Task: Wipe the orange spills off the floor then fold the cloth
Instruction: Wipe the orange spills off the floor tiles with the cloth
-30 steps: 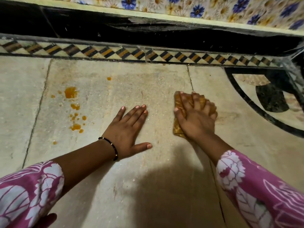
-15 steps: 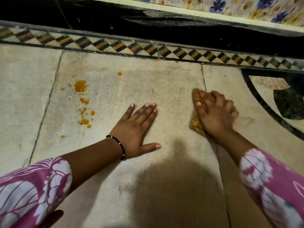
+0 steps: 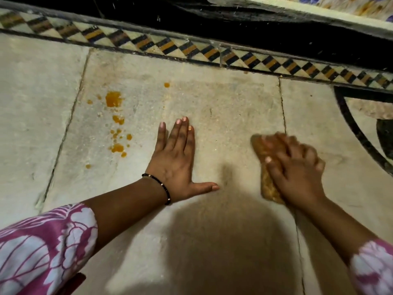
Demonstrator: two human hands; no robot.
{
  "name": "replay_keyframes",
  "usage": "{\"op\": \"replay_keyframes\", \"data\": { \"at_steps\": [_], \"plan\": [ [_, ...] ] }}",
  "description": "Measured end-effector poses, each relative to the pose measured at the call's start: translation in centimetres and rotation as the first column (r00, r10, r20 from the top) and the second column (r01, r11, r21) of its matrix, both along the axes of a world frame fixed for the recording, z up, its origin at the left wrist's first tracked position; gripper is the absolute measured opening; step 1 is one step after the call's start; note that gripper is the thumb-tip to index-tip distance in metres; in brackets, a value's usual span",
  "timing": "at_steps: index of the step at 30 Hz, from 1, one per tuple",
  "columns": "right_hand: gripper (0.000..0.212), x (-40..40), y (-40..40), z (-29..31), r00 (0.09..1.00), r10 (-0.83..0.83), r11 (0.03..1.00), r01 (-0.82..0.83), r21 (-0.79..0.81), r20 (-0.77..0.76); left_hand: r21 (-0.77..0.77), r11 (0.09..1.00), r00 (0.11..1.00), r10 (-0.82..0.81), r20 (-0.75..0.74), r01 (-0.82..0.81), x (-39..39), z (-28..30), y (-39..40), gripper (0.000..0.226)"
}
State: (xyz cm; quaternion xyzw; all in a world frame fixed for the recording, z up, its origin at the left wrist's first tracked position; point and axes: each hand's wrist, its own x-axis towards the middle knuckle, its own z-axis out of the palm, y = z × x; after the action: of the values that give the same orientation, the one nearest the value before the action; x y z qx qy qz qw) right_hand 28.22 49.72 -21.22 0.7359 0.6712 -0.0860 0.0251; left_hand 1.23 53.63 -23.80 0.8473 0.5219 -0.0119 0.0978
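Several orange spills (image 3: 113, 99) dot the pale stone floor (image 3: 223, 107) to the left of my hands, from a big blot near the far side down to small drops (image 3: 118, 147). My left hand (image 3: 176, 165) lies flat on the floor, palm down, fingers spread, holding nothing. My right hand (image 3: 295, 169) presses down on an orange-stained cloth (image 3: 266, 184), bunched under the palm at the seam between two slabs. The hand is blurred and covers most of the cloth.
A band of black, orange and white patterned tiles (image 3: 191, 48) runs along the far side, with a black skirting (image 3: 255, 24) behind it. A black curved inlay (image 3: 350, 128) marks the floor at the right. My shadow (image 3: 223, 241) falls on the near slab.
My right hand has slid the cloth toward me and a little left across the slab seam. The left hand stays flat in place. The camera has tilted and shifted.
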Motion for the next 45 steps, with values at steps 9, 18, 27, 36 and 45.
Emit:
{"op": "replay_keyframes", "data": {
  "at_steps": [9, 18, 27, 36, 45],
  "plan": [
    [0.053, -9.9, 5.7, 0.2, 0.989, 0.129, 0.992, -0.127, -0.025, 0.078, -0.005, 1.000, 0.999, -0.008, -0.035, 0.008, 0.1, 0.9, 0.1, 0.131],
    [0.057, -7.2, -7.1, 0.8, 0.991, -0.056, 0.971, 0.082, -0.223, 0.122, 0.017, 0.957, 0.955, 0.289, -0.067, -0.288, -12.1, 2.3, -5.8, 0.117],
    [0.048, -25.3, -1.3, -0.4, 0.795, 0.602, 0.798, -0.601, 0.042, -0.080, -0.018, 0.911, 0.910, 0.410, -0.065, -0.411, -16.0, 0.0, -8.9, 0.116],
    [0.054, -17.2, 0.3, 0.7, 0.856, 0.513, 0.848, -0.517, -0.121, -0.060, -0.086, 0.898, 0.902, 0.427, -0.071, -0.432, -15.7, 0.6, -8.6, 0.120],
    [0.050, -24.0, 9.1, 1.9, 0.931, 0.359, 0.923, -0.365, -0.120, -0.072, -0.143, 0.891, 0.902, 0.421, -0.098, -0.431, -15.6, 1.0, -8.4, 0.119]
  ]
}}
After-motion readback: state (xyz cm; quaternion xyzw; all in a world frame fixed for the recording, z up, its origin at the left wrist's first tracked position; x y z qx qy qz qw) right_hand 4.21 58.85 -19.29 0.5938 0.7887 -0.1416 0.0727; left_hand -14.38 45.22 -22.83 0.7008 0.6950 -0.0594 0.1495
